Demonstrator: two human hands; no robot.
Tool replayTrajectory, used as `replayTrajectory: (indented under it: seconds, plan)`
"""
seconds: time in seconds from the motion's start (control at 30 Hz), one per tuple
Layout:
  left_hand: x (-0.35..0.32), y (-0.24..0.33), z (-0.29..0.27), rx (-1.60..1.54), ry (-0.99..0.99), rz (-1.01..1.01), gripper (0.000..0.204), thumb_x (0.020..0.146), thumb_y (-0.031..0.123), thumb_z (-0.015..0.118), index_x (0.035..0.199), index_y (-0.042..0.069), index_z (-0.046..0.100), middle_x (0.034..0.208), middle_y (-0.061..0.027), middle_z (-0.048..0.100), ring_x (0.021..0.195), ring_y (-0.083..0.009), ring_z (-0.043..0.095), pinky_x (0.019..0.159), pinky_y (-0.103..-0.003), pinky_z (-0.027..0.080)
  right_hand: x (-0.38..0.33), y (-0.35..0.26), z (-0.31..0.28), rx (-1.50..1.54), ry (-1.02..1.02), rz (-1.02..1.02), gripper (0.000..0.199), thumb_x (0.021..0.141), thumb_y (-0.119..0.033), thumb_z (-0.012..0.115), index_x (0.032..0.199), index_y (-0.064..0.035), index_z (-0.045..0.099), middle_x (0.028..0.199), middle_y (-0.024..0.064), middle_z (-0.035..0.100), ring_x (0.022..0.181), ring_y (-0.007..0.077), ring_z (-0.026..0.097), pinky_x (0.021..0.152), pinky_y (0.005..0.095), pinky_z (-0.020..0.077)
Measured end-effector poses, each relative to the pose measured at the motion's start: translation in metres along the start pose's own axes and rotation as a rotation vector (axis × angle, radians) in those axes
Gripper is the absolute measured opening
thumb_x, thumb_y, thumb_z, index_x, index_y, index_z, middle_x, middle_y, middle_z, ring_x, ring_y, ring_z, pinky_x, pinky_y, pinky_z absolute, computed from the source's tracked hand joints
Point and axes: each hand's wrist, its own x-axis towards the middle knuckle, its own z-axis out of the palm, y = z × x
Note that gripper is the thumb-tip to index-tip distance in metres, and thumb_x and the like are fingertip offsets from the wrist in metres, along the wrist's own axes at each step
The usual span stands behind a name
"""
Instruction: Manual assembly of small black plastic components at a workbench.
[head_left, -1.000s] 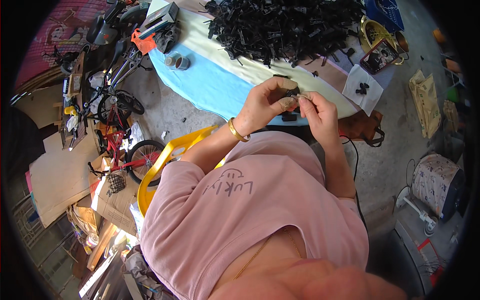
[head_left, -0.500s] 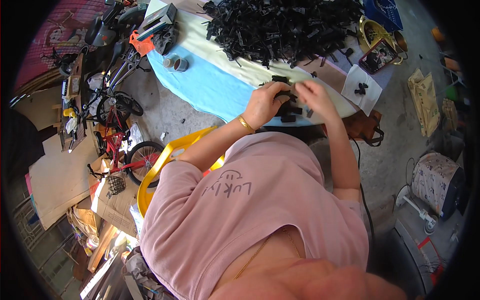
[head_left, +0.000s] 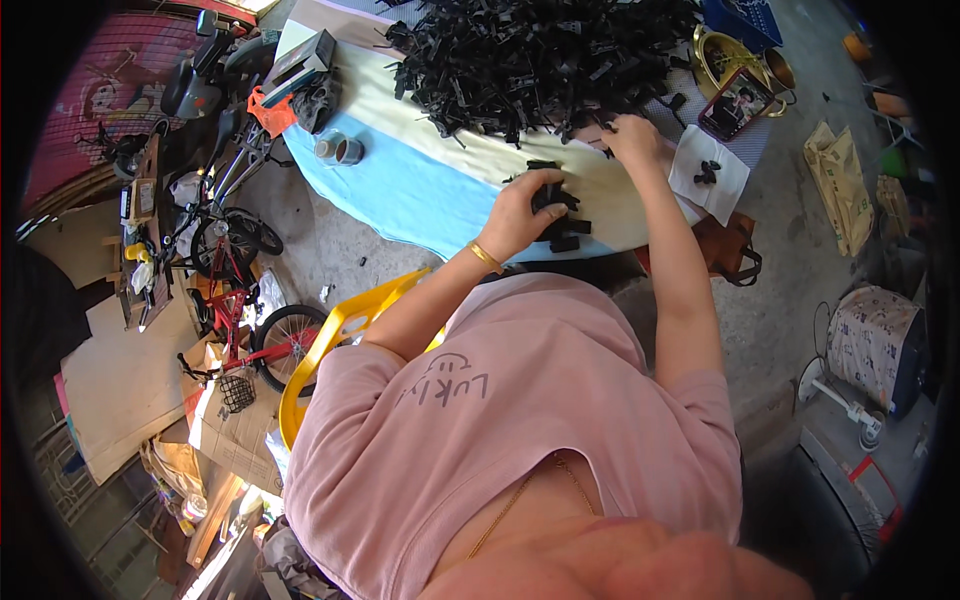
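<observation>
A large heap of small black plastic parts [head_left: 540, 65] covers the far side of the cloth-covered table [head_left: 385, 205]. Close to my body, my left hand [head_left: 520, 213] curls its thumb and fingers round a black plastic part [head_left: 553, 197]; its exact shape is partly hidden. Several loose black pieces [head_left: 565, 243] lie beside that hand, near the table's front edge. Further out and to the right, my right hand [head_left: 636, 143] reaches to the heap's near edge with fingertips pinched together. What sits between those fingertips is too small to make out.
White paper [head_left: 728, 192] with a few black bits lies right of my right hand. Behind it are a phone [head_left: 738, 104], a brass-coloured pot [head_left: 710, 62] and a blue basket [head_left: 742, 18]. Two small jars [head_left: 339, 150] stand at left. A yellow chair [head_left: 300, 390] is at my left side.
My right hand has left my left hand's side and moved away from me to the heap's edge. My left hand stays over the loose pieces. The whole view has shifted slightly.
</observation>
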Motion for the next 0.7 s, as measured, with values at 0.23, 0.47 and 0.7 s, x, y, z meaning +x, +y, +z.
replayTrajectory:
  seconds: [0.23,0.47,0.7]
  plan:
    - [0.028,-0.002,-0.004,-0.527,-0.043,-0.134,0.078,0.071,0.005,0.070,0.135,0.002,0.025,0.128,-0.0119,0.042,0.117,-0.0230,0.043,0.097,-0.033,0.036,-0.051,-0.010,-0.047,0.793,-0.233,0.013,0.023,0.073,-0.020,0.065,0.084,0.0008,0.066,0.070,0.0046,0.063,0.066,0.0117,0.058,0.061,0.0237,0.0447]
    - [0.035,0.022,-0.018,-0.859,-0.315,-0.086,0.063,0.073,-0.004,0.065,0.128,0.001,0.035,0.116,-0.0113,0.053,0.107,-0.0180,0.051,0.090,-0.029,0.043,-0.112,-0.050,-0.087,1.158,-0.361,-0.094,0.021,0.078,-0.012,0.063,0.091,0.0039,0.062,0.075,-0.0016,0.059,0.066,0.0039,0.049,0.058,0.0190,0.0395]
    - [0.025,0.036,-0.024,-0.848,-0.140,-0.199,0.040,0.076,-0.004,0.063,0.111,0.003,0.046,0.099,-0.0106,0.061,0.091,-0.0163,0.060,0.079,-0.026,0.049,-0.129,-0.064,-0.102,1.243,-0.094,-0.056,0.015,0.086,-0.013,0.056,0.091,0.0006,0.058,0.067,-0.0046,0.049,0.059,0.0016,0.041,0.053,0.0161,0.0344]
